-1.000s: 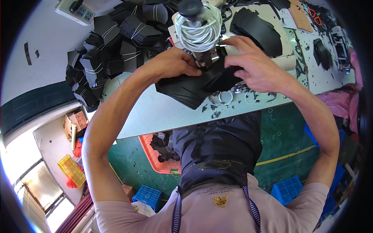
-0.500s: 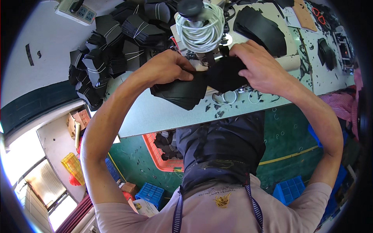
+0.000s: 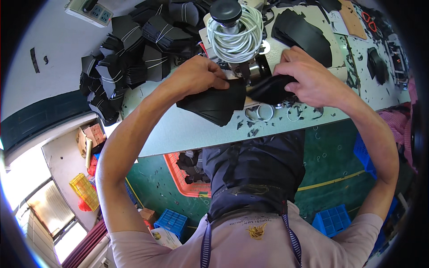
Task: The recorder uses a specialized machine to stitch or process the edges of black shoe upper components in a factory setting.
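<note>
My left hand [image 3: 203, 77] is closed on the upper edge of a fanned stack of black sheet pieces [image 3: 214, 103], thumb on top. To its right, my right hand [image 3: 306, 76] pinches a single curved black piece [image 3: 271, 89] between thumb and fingers. That piece bends and stands apart from the stack, in front of a machine's shiny metal cylinder [image 3: 259, 69]. A coil of white cord [image 3: 236, 40] sits around the machine's black knob [image 3: 225, 12], just beyond both hands. Another fanned pile of black pieces [image 3: 301, 35] lies on the machine bed behind my right hand.
Tied bundles of black pieces [image 3: 114, 73] are heaped at the far left. Black scraps [image 3: 252, 132] and thin rings [image 3: 265, 112] lie near the table edge. Red-handled scissors [image 3: 370, 21] are at the far right. An orange basket [image 3: 178, 181] of scraps stands below the table.
My right hand has moved right with the black piece, which has come away from the stack and now curls. The metal cylinder behind it has come into sight.
</note>
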{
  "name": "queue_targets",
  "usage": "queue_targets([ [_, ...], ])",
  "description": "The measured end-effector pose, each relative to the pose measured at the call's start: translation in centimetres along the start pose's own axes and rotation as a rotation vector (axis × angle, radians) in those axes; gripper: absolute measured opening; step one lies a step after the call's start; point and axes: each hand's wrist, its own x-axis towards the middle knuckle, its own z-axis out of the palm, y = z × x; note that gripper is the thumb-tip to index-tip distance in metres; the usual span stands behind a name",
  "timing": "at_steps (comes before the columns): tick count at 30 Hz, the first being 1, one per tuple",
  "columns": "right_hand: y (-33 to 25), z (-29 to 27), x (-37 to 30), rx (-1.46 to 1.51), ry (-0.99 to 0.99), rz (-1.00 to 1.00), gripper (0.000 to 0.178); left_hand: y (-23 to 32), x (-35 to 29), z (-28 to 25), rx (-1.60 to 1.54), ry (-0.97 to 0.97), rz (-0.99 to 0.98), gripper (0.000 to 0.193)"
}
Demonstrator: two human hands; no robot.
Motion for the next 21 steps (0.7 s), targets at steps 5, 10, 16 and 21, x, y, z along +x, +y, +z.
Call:
queue_targets([
  [5, 0.2, 1.4, 0.6, -0.182, 0.187, -0.281, 0.042, -0.5, -0.3, 0.5, 0.065, 0.043, 0.353, 0.032],
  [10, 0.2, 0.5, 0.0, -0.002, -0.097, 0.109, 0.038, -0.5, -0.8, 0.1, 0.060, 0.038, 0.057, 0.032],
  [16, 0.8, 1.4, 0.9, -0.132, 0.169, -0.304, 0.044, 0.6, 0.2, 0.8, 0.008, 0.094, 0.136, 0.028],
  [21, 0.1, 0.0, 0.4, 0.046, -0.118, 0.109, 0.039, -0.9, -0.4, 0.5, 0.064, 0.094, 0.111, 0.028],
])
